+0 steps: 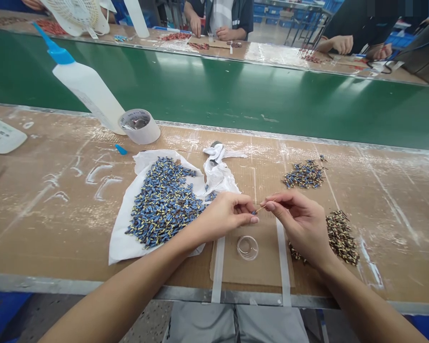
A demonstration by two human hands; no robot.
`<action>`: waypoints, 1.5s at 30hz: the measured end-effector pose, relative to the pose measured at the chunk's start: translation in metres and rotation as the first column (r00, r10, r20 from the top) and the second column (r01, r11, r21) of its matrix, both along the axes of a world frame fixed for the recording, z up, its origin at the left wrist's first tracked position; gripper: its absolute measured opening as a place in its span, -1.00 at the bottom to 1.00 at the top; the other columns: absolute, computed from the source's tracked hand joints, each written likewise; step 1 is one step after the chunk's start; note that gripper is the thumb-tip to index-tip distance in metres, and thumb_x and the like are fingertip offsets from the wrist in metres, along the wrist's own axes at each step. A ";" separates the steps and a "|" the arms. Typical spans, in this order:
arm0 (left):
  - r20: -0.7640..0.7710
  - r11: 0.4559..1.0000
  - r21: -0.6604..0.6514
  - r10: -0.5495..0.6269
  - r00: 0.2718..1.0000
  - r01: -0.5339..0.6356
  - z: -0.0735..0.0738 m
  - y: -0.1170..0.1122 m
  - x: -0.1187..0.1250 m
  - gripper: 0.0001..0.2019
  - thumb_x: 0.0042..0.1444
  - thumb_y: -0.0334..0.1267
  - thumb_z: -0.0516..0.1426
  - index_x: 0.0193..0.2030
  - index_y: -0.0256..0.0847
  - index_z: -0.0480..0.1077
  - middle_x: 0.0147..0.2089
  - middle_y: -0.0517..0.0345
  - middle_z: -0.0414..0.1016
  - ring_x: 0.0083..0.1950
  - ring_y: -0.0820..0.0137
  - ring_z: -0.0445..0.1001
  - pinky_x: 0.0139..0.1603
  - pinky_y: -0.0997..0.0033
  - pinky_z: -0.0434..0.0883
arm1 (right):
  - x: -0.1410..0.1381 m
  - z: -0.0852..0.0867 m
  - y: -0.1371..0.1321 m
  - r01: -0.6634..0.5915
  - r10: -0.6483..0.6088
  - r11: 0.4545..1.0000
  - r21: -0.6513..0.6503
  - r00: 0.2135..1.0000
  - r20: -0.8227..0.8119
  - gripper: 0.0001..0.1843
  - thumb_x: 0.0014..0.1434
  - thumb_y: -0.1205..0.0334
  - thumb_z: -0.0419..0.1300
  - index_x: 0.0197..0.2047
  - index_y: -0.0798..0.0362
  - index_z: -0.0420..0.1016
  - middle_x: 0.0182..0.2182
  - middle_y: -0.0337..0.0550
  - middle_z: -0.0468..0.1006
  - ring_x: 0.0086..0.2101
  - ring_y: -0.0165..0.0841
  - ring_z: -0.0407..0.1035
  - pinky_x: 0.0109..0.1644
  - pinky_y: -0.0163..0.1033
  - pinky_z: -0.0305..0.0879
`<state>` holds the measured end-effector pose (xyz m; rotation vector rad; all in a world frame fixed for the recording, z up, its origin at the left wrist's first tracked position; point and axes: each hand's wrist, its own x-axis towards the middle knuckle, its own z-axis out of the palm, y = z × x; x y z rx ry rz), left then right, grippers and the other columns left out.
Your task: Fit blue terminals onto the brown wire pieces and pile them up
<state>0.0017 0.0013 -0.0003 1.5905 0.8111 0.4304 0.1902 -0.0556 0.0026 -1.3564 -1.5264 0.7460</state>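
Note:
My left hand (225, 216) is closed in a pinch on a small blue piece (253, 213), mostly hidden by the fingertips. Closed on a thin yellowish stick like a toothpick (260, 208), my right hand (305, 224) points its tip at that piece. Below the hands a small clear cup (248, 248) stands on a taped cardboard pad (232, 271). A large heap of small blue-and-yellow pieces (164, 205) lies on white paper (119, 247) at left. To the right are a dark-and-cream heap (341, 238), partly behind my right hand, and a smaller blue-and-dark pile (303, 174).
Beyond the cardboard-covered bench runs a green belt (200, 95). A blue-tipped squeeze bottle (89, 90), a tape roll (141, 127), a blue cap (120, 149) and crumpled tissue (219, 174) are nearby. Across the belt, other people's hands (225, 33) work by red pieces and a fan (76, 16).

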 end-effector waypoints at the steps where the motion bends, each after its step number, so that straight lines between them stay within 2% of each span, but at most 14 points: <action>1: 0.003 1.000 -0.021 0.000 1.000 0.000 0.000 0.000 0.000 -0.88 0.04 -0.27 0.24 -0.37 -0.30 0.46 -0.51 0.24 0.37 -0.45 0.50 0.33 -0.41 0.53 0.27 | 0.000 0.000 0.000 -0.004 0.004 1.000 0.001 1.000 0.005 -0.94 0.19 0.22 0.27 -0.27 0.00 0.54 -0.34 -0.15 0.63 -0.31 -0.30 0.51 -0.19 -0.16 0.42; 8: 0.024 0.992 -0.122 0.028 0.999 -0.025 -0.001 0.003 0.000 -0.86 0.02 -0.28 0.26 -0.31 -0.31 0.48 -0.48 0.19 0.45 -0.43 0.47 0.40 -0.38 0.49 0.36 | -0.001 0.002 -0.001 -0.013 0.013 1.000 0.004 1.000 0.029 -0.92 0.19 0.20 0.26 -0.30 0.01 0.55 -0.35 -0.14 0.64 -0.32 -0.29 0.52 -0.19 -0.16 0.44; 14: 0.051 0.993 -0.119 0.009 0.999 -0.003 -0.001 0.003 -0.001 -0.87 0.04 -0.30 0.23 -0.27 -0.29 0.49 -0.43 0.17 0.47 -0.39 0.47 0.42 -0.32 0.48 0.38 | -0.001 0.003 0.000 -0.015 0.014 1.000 0.026 0.999 0.047 -0.94 0.19 0.22 0.26 -0.29 0.00 0.54 -0.35 -0.16 0.64 -0.33 -0.30 0.52 -0.21 -0.18 0.43; 20: 0.066 0.995 -0.100 0.001 0.998 0.005 0.000 0.003 -0.003 -0.92 0.07 -0.33 0.21 -0.32 -0.31 0.48 -0.43 0.18 0.46 -0.38 0.48 0.41 -0.31 0.49 0.36 | 0.000 0.005 0.000 -0.059 0.057 0.998 0.026 0.997 0.057 -0.95 0.20 0.23 0.25 -0.28 0.01 0.54 -0.34 -0.15 0.64 -0.33 -0.30 0.53 -0.25 -0.21 0.43; 33: 0.084 0.998 -0.052 -0.028 0.996 0.032 -0.002 0.004 -0.002 -0.95 0.07 -0.39 0.18 -0.35 -0.32 0.48 -0.40 0.16 0.49 -0.33 0.46 0.41 -0.25 0.47 0.33 | 0.001 0.011 0.000 -0.162 0.130 0.978 0.131 0.966 0.224 -0.96 0.21 0.31 0.23 -0.27 0.00 0.52 -0.36 -0.18 0.64 -0.33 -0.33 0.52 -0.22 -0.23 0.39; 37: 0.064 0.999 -0.024 -0.041 0.997 0.043 -0.002 0.003 -0.002 -0.95 0.07 -0.38 0.18 -0.35 -0.31 0.49 -0.40 0.18 0.48 -0.33 0.47 0.41 -0.27 0.50 0.32 | 0.002 0.012 0.000 -0.180 0.158 0.977 0.118 0.972 0.174 -0.95 0.20 0.34 0.25 -0.28 0.00 0.52 -0.35 -0.18 0.65 -0.33 -0.34 0.52 -0.22 -0.25 0.40; 40: 0.028 0.999 0.023 -0.025 0.999 0.025 -0.004 0.004 -0.004 -0.91 0.10 -0.33 0.18 -0.31 -0.30 0.50 -0.36 0.15 0.51 -0.30 0.44 0.44 -0.25 0.47 0.34 | 0.011 0.015 0.000 -0.152 0.151 0.988 0.039 0.988 0.029 -0.94 0.19 0.33 0.26 -0.27 -0.02 0.52 -0.31 -0.18 0.63 -0.27 -0.32 0.51 -0.20 -0.24 0.40; 42: -0.001 0.998 0.063 -0.002 1.000 0.003 -0.004 0.005 -0.006 -0.89 0.10 -0.31 0.18 -0.27 -0.29 0.50 -0.33 0.13 0.53 -0.28 0.41 0.45 -0.22 0.45 0.35 | 0.018 0.021 0.001 -0.228 0.226 0.973 -0.021 0.971 -0.080 -0.94 0.20 0.33 0.25 -0.26 -0.04 0.52 -0.23 -0.17 0.60 -0.19 -0.32 0.49 -0.14 -0.23 0.40; 45: -0.030 0.996 0.091 0.016 0.999 -0.013 -0.003 0.006 -0.007 -0.87 0.12 -0.32 0.16 -0.23 -0.28 0.51 -0.29 0.10 0.55 -0.26 0.40 0.47 -0.20 0.43 0.37 | 0.020 0.029 -0.001 -0.459 0.453 0.885 -0.080 0.888 -0.082 -0.93 0.19 0.33 0.27 -0.28 -0.04 0.54 -0.11 -0.15 0.53 -0.09 -0.32 0.44 -0.01 -0.19 0.35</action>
